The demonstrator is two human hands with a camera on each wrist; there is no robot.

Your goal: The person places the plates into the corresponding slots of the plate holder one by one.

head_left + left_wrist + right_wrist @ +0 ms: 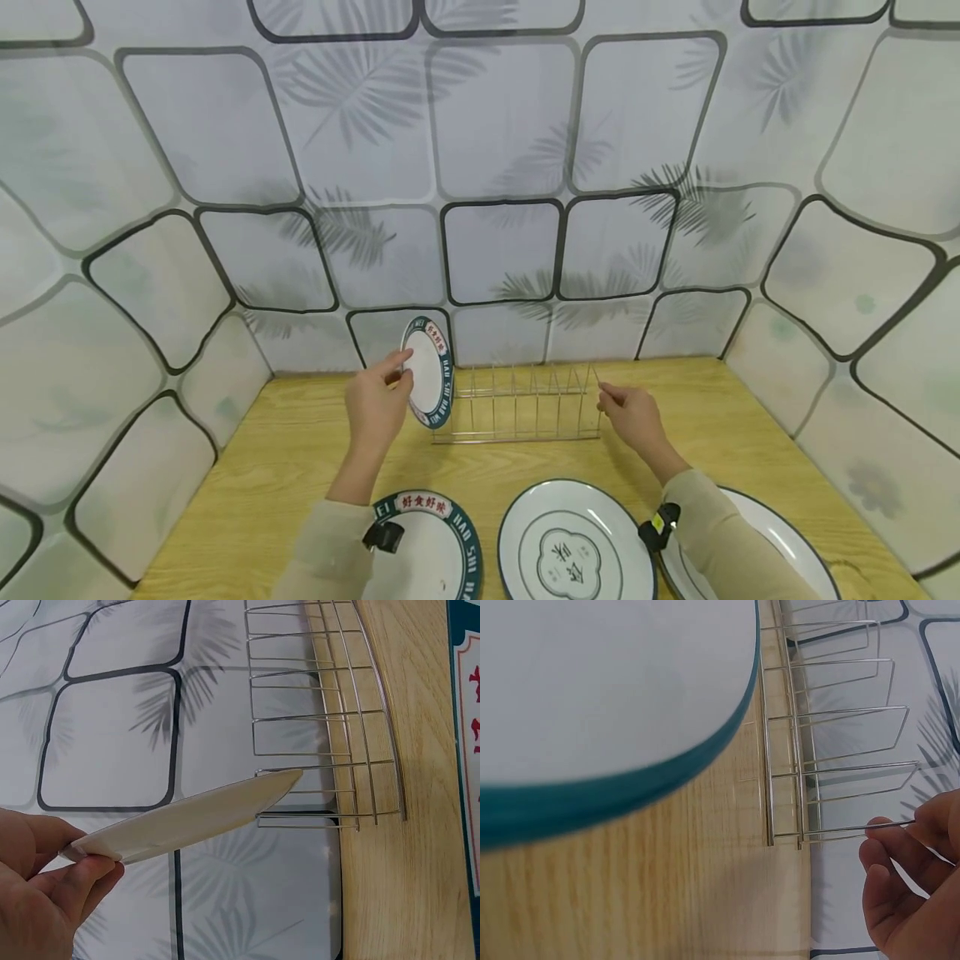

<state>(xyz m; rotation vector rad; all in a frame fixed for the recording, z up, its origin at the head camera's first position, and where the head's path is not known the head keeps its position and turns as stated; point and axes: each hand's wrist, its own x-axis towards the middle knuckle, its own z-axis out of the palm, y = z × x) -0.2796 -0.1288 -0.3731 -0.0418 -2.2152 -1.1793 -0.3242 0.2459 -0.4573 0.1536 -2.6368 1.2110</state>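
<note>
My left hand pinches the edge of a white plate with a dark teal lettered rim. The plate stands nearly upright at the left end of a wire dish rack. In the left wrist view the plate appears edge-on, its far edge by the end wires of the rack; whether they touch, I cannot tell. At the rack's other end, my right hand pinches the end wire between thumb and finger. The right wrist view shows those fingertips on the wire of the rack.
Closer to me on the wooden table lie a teal-rimmed lettered plate, a white plate with a printed centre and another white dish, partly under the right sleeve. A patterned cloth wall rises behind the rack.
</note>
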